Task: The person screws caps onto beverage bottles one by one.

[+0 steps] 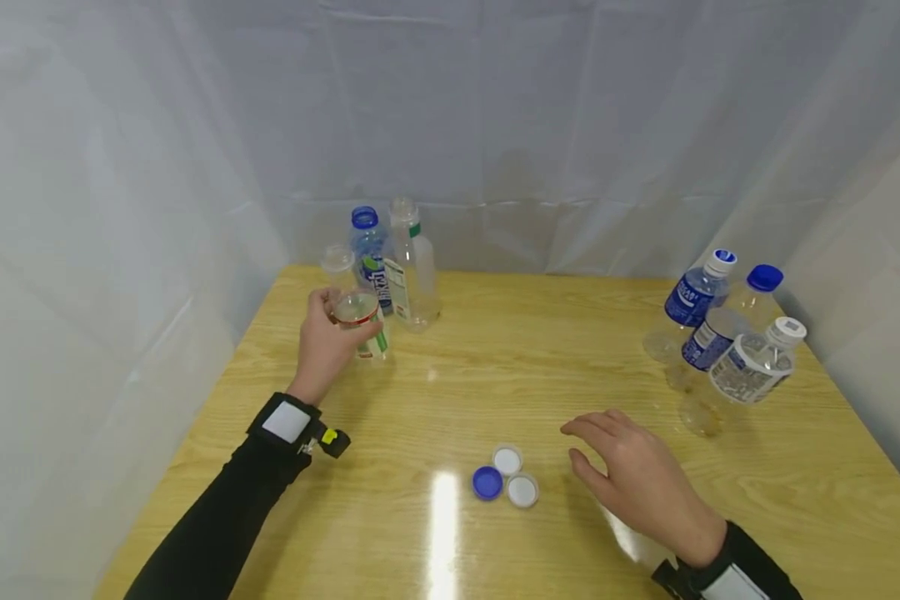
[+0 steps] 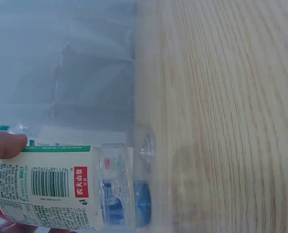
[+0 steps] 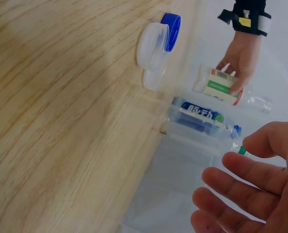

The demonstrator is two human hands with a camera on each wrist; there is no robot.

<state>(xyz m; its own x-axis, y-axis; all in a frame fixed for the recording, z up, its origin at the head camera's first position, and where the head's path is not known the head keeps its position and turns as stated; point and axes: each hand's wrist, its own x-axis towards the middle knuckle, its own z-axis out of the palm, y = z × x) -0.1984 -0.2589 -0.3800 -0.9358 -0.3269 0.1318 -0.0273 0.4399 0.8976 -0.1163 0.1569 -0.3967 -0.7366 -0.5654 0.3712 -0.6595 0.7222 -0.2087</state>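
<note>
In the head view my left hand (image 1: 330, 342) grips a clear bottle (image 1: 371, 343) with a white and green label, at the table's far left. The thumb lies across the label (image 2: 56, 187) in the left wrist view; I cannot tell whether the base touches the table. Just behind it stand a blue-tinted bottle (image 1: 367, 246) and a clear bottle (image 1: 420, 283), both with uncapped mouths. My right hand (image 1: 641, 479) hovers with loosely bent fingers and nothing held. To its left lie a blue cap (image 1: 487, 483), a white cap (image 1: 507, 459) and another white cap (image 1: 522, 490).
On the right of the wooden table (image 1: 510, 358) stand three capped bottles: one with a white and blue cap (image 1: 720, 262), one with a blue cap (image 1: 765, 277), one with a white cap (image 1: 786, 332). Pale sheeting (image 1: 495, 125) hangs behind and beside the table.
</note>
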